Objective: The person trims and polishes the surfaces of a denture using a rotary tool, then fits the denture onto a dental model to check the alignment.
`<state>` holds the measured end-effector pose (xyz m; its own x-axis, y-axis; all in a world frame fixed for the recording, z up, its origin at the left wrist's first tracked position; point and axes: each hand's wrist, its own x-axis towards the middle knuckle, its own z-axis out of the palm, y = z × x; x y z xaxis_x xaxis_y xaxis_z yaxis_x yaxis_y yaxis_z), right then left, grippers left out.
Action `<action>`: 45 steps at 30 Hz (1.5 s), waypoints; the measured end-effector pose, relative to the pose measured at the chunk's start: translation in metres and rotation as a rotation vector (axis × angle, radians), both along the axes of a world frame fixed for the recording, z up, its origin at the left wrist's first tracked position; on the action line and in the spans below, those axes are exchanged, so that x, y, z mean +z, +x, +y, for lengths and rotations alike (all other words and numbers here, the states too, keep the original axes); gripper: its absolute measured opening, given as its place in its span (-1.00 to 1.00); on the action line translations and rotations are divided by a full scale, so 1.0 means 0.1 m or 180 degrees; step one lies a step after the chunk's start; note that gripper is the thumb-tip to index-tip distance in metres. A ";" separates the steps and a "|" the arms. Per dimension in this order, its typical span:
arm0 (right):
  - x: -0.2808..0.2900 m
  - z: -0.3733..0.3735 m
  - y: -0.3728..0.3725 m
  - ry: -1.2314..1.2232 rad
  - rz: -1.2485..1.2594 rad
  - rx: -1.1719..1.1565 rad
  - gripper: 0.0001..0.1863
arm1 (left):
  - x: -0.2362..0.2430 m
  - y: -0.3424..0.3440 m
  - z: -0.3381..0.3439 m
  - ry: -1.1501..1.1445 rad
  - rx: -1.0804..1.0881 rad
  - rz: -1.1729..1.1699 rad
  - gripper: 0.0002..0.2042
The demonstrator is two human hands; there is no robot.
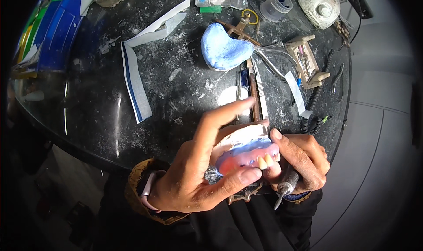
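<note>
My left hand (191, 174) grips a dental model, its thumb pressed on the front and its index finger stretched over the back. The model has a white plaster base (240, 137), a blue layer and a pink denture base (241, 160). A few yellowish teeth (266, 161) stand along the pink rim, partly covered by my fingers. In my right hand (308, 160) is a rotary handpiece (288, 182), its pointed bur aimed down and away from the model. My right fingertips also touch the model's right end.
Beyond my hands stands a blue-topped cast (224, 50) by a brass articulator (240, 28). A wooden-handled knife (254, 92), a bur rack (304, 59), a folded paper strip (132, 74), a clear cup (275, 7), a coiled cable (315, 101) and a dusty white unit (319, 6) surround them.
</note>
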<state>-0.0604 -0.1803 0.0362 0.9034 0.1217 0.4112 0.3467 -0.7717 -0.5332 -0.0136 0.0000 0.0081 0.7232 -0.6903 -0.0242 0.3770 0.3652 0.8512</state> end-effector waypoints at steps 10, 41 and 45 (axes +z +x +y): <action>0.15 -0.17 0.03 0.1391 0.0747 0.0564 -0.11 | 0.00 0.15 0.04 0.0256 0.0193 -0.1821 -0.49; 0.18 -0.12 0.05 0.0927 0.0379 0.0746 -0.30 | -0.06 -0.02 0.06 0.0338 0.0849 -0.2194 -0.57; 0.20 -0.15 0.07 0.1029 0.0563 0.0773 -0.24 | -0.09 -0.06 0.02 -0.0252 0.0923 -0.1422 -0.56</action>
<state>-0.0538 -0.1949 0.0562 0.9244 0.2297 0.3046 0.3790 -0.4628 -0.8013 -0.0199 0.0024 -0.0007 0.8123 -0.4481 0.3733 -0.1412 0.4700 0.8713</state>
